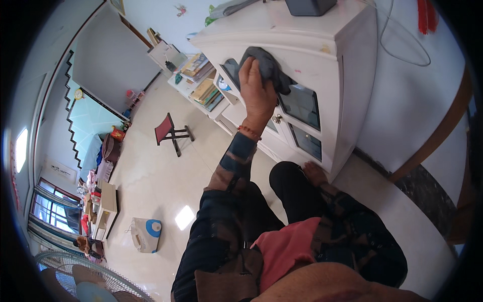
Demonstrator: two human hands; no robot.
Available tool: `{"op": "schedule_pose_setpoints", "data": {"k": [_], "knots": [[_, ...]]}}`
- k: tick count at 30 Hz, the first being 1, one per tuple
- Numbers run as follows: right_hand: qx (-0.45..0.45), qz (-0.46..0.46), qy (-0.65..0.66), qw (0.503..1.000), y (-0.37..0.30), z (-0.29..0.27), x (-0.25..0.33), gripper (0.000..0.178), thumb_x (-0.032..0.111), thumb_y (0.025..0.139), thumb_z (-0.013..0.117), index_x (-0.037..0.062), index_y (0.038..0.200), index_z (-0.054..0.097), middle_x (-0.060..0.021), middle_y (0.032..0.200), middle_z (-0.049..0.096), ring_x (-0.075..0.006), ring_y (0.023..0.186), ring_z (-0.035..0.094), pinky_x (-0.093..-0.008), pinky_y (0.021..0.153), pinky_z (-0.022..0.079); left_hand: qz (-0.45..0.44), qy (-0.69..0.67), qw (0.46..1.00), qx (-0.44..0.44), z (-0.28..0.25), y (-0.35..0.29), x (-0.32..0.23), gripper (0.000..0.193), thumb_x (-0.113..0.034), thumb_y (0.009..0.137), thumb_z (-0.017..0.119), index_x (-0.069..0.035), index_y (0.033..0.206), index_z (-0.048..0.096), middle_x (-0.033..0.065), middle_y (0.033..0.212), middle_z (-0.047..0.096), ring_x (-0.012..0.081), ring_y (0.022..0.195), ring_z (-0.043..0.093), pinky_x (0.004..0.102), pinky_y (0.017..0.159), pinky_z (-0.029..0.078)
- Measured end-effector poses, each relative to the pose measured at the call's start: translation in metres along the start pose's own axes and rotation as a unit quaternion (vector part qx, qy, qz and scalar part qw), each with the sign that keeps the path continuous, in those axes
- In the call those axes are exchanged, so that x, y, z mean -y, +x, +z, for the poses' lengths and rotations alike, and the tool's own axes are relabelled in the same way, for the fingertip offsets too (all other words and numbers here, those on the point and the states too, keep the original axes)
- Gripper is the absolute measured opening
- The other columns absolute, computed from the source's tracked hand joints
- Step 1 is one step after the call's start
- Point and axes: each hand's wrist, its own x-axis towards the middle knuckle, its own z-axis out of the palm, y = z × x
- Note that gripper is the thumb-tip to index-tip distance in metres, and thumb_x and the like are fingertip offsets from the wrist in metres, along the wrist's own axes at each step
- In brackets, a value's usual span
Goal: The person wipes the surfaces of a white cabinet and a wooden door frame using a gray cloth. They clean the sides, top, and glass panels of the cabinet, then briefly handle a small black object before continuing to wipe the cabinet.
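My left hand (pixel 256 93) is closed on a dark grey cloth (pixel 266 63), pressed against the upper front of a white cabinet (pixel 329 63). The bunched cloth covers part of the cabinet's glass door panes (pixel 302 105) and hangs down to the right of my fingers. Below my wrist is a small metal door knob (pixel 276 119). My right hand (pixel 314 173) is low, beside my bent knee and close to the cabinet's bottom edge. Its fingers show only in part; they look loosely stretched, with nothing visible in them. I cannot tell whether it touches the cabinet.
A dark box (pixel 311 6) stands on the cabinet top. Left of the cabinet, a low shelf holds books (pixel 204 93). A folding stool (pixel 173 132) and a white-and-blue container (pixel 146 234) stand on the tiled floor. A fan (pixel 90 279) is at the lower left; a curved wooden piece (pixel 443 128) is at right.
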Motion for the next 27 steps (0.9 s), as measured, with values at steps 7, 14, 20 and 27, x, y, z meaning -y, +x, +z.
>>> {"op": "schedule_pose_setpoints", "data": {"k": [7,14,20,27], "knots": [[0.001,0.013,0.005,1.000,-0.005,0.006,-0.006,0.030,0.014,0.083,0.046,0.0083,0.112,0.052,-0.0124,0.128,0.046,-0.0296,0.125,0.039,-0.0409,0.102,0.034,0.222,-0.050,0.974,0.005,-0.028,0.068,-0.091,0.049,0.009,0.062,0.054,0.000,0.110,0.054,0.0194,0.115,0.052,0.0369,0.105,0.050,0.0396,0.091,0.041],[-0.022,0.012,0.017,1.000,-0.005,0.003,-0.002,0.029,0.014,0.081,0.049,0.0095,0.110,0.053,-0.0122,0.127,0.047,-0.0291,0.124,0.039,-0.0426,0.100,0.035,0.214,-0.082,0.973,0.013,-0.015,0.087,-0.057,0.045,0.000,0.060,0.055,-0.004,0.105,0.055,0.0159,0.104,0.057,0.0358,0.095,0.053,0.0419,0.086,0.040],[-0.020,0.007,0.005,1.000,-0.020,0.001,-0.005,0.027,0.017,0.081,0.053,0.0072,0.106,0.056,-0.0162,0.119,0.053,-0.0329,0.116,0.047,-0.0427,0.096,0.038,0.110,-0.010,0.993,0.046,-0.027,0.092,-0.007,0.043,0.001,0.063,0.054,-0.003,0.106,0.055,0.0171,0.106,0.057,0.0373,0.101,0.051,0.0424,0.088,0.041],[-0.135,0.072,0.077,0.985,-0.048,-0.035,0.009,0.024,0.007,0.075,0.056,0.0020,0.098,0.060,-0.0186,0.110,0.057,-0.0353,0.108,0.052,-0.0436,0.093,0.041,0.245,-0.132,0.961,0.003,-0.006,0.072,-0.084,0.057,0.003,0.055,0.062,-0.003,0.110,0.053,0.0162,0.110,0.054,0.0384,0.101,0.049,0.0443,0.089,0.039]]}}
